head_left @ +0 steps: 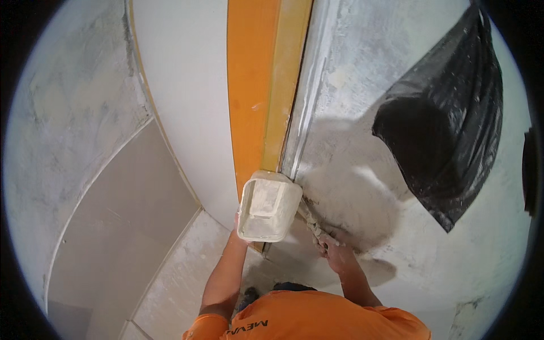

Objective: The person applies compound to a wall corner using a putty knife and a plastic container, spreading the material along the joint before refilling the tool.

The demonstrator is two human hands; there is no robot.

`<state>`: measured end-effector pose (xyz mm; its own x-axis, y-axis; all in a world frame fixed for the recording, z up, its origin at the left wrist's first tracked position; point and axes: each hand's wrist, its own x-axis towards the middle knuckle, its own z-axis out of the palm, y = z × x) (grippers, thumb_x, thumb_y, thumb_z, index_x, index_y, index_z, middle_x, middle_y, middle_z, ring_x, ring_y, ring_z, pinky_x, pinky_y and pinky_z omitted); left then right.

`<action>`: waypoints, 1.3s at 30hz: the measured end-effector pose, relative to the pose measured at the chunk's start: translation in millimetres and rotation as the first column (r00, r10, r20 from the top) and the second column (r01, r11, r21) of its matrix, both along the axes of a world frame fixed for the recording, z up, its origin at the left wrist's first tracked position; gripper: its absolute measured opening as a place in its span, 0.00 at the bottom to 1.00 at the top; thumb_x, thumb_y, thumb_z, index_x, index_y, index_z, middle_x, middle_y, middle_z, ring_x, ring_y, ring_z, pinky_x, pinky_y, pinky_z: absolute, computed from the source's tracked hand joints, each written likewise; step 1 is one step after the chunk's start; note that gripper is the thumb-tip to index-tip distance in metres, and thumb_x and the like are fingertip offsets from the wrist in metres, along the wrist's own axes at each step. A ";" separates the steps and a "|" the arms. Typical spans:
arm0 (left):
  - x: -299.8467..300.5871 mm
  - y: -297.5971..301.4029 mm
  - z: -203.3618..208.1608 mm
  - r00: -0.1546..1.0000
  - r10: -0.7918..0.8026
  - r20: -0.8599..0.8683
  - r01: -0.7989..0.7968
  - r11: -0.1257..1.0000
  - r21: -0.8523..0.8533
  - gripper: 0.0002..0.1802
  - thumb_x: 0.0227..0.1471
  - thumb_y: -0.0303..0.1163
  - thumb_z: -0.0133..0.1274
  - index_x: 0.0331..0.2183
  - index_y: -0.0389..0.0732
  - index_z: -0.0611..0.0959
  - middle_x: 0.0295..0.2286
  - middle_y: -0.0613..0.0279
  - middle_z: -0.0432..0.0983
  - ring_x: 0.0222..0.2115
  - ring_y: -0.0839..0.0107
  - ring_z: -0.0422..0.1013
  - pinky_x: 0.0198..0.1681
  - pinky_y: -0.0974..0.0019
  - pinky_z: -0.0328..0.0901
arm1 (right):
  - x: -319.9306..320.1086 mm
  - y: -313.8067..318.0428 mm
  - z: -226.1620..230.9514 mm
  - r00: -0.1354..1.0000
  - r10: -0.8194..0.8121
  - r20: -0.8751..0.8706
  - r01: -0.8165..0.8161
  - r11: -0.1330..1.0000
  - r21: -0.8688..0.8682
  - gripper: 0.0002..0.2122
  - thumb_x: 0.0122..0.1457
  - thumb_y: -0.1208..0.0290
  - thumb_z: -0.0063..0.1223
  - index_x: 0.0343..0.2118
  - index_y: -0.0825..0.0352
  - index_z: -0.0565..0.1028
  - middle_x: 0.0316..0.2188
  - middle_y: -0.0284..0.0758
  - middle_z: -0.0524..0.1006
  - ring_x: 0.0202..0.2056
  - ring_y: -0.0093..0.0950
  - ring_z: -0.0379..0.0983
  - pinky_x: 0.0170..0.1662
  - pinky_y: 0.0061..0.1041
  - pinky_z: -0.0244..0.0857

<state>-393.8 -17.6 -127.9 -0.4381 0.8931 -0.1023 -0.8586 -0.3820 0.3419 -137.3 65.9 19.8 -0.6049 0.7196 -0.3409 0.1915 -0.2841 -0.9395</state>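
Your left hand (pixel 235 230) clasps the pale tub (pixel 273 204) near frame centre; your right hand (pixel 336 253), lower right, closes around a caked tool (pixel 310 219) slanting up-left to the tub.

A smeared cream tub (pixel 265 205) is beside a caked tool (pixel 311 220).

Your left hand (pixel 235 230) is mostly hidden behind the off-white rectangular plastic tub (pixel 269 204) — its grip can't be made out. The tub also covers the far end of the slim, plaster-caked tool (pixel 311 221) in your right hand (pixel 337 255). The dark object (pixel 530 170) at the right rim is cut off — unidentifiable. The lower edge crops your orange short-sleeved shirt (pixel 317 317).
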 end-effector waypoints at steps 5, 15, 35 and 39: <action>-12.8 10.3 -7.2 0.998 -0.026 0.056 0.016 0.985 0.173 0.33 0.61 0.54 0.48 0.58 0.40 0.74 0.53 0.53 0.75 0.51 0.55 0.74 0.54 0.48 0.71 | 5.1 24.8 -20.6 0.991 0.078 -0.112 -0.095 0.983 -0.154 0.05 0.62 0.71 0.48 0.29 0.63 0.69 0.22 0.25 0.66 0.23 0.16 0.60 0.26 0.18 0.53; -34.8 11.6 -19.5 0.998 -0.020 -0.056 0.028 0.987 0.155 0.33 0.60 0.54 0.52 0.57 0.40 0.75 0.52 0.54 0.75 0.50 0.56 0.74 0.54 0.50 0.70 | 2.5 36.8 -33.9 0.954 0.264 -0.141 -0.275 0.959 -0.065 0.06 0.62 0.70 0.49 0.30 0.62 0.66 0.23 0.24 0.64 0.22 0.15 0.57 0.24 0.19 0.50; -198.8 6.2 50.9 0.724 -0.565 -0.396 0.588 0.806 -0.075 0.35 0.59 0.56 0.51 0.55 0.36 0.76 0.49 0.53 0.77 0.49 0.57 0.74 0.54 0.52 0.69 | -3.4 -9.8 -24.5 0.978 -0.188 0.093 0.084 0.757 0.647 0.15 0.56 0.71 0.63 0.45 0.70 0.79 0.32 0.30 0.78 0.30 0.20 0.68 0.33 0.22 0.63; -213.0 25.0 31.9 0.671 -0.499 -0.549 0.577 0.816 -0.036 0.33 0.63 0.54 0.45 0.55 0.35 0.75 0.47 0.52 0.78 0.43 0.58 0.77 0.47 0.55 0.73 | -29.4 -30.0 -54.6 0.915 -0.349 -0.204 0.395 0.662 0.638 0.18 0.62 0.53 0.57 0.38 0.68 0.79 0.25 0.27 0.73 0.27 0.18 0.64 0.31 0.19 0.59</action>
<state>-606.8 7.4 -96.0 0.1739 0.9771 0.1226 -0.6372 0.0167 0.7705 -166.7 35.9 -34.8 -0.2393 0.9135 0.3291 0.1452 0.3688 -0.9181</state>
